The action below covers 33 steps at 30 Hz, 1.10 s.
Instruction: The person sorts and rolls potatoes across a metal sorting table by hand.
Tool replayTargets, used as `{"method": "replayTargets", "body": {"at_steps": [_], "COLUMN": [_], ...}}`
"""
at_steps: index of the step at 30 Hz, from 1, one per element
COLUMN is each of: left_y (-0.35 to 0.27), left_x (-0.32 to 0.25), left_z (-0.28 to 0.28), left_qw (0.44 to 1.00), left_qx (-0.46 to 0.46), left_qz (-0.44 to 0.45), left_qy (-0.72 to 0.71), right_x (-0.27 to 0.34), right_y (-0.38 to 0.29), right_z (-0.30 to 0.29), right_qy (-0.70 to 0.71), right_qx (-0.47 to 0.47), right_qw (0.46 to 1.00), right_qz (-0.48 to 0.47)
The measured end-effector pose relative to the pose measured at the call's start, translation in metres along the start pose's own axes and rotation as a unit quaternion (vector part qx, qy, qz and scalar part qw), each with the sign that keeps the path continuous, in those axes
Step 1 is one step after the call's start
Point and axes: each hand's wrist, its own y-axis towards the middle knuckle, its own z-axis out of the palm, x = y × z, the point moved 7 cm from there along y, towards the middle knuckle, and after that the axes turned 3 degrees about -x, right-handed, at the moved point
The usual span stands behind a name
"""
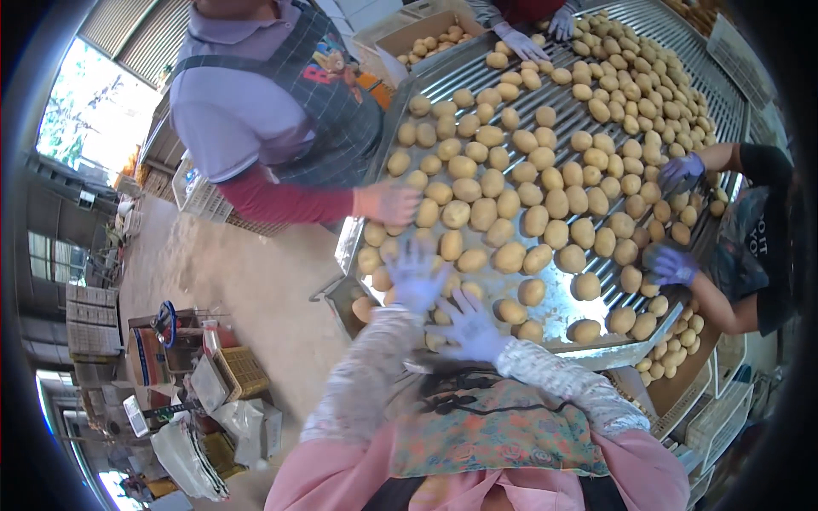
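My left hand (414, 273), in a pale purple glove, lies spread over potatoes near the left corner of a metal sorting table (498, 281). Its fingers are apart, slightly blurred, and they hide part of what is under them. Close beside it, my right hand (471, 329) wears the same kind of glove and is spread near the table's front edge, with potatoes partly under and around it. Neither hand grips anything. A potato (472, 260) rests just beyond them, and another potato (512, 311) lies to the right of my right hand.
At the left edge a co-worker's hand (388, 203) touches potatoes. Another person's gloved hands (671, 265) work at the right, and more gloved hands (521, 43) at the far end. A potato heap (639, 76) covers the rollers. Boxes of potatoes (441, 45) adjoin the table.
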Motion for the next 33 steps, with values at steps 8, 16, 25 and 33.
{"method": "replayTargets", "body": {"at_steps": [8, 16, 25, 33], "left_y": [-0.071, -0.006, -0.054, -0.131], "left_x": [-0.053, 0.012, -0.074, 0.007], "left_z": [-0.027, 0.0, -0.002, -0.076], "left_qw": [0.949, 0.997, 0.979, 0.985], "left_qx": [0.145, 0.063, 0.086, 0.085], "left_qz": [0.212, 0.041, 0.079, 0.125], "left_qy": [-0.185, -0.024, -0.167, -0.08], "right_x": [-0.13, -0.197, -0.085, -0.043], "right_y": [-0.054, -0.06, -0.053, -0.083], "right_z": [-0.111, -0.166, -0.101, -0.091], "right_qy": [-0.033, -0.267, -0.122, -0.012], "right_qx": [-0.022, -0.111, -0.082, -0.105], "right_qw": [0.996, 0.894, 0.978, 0.986], "right_qz": [0.076, 0.341, 0.149, 0.125]}}
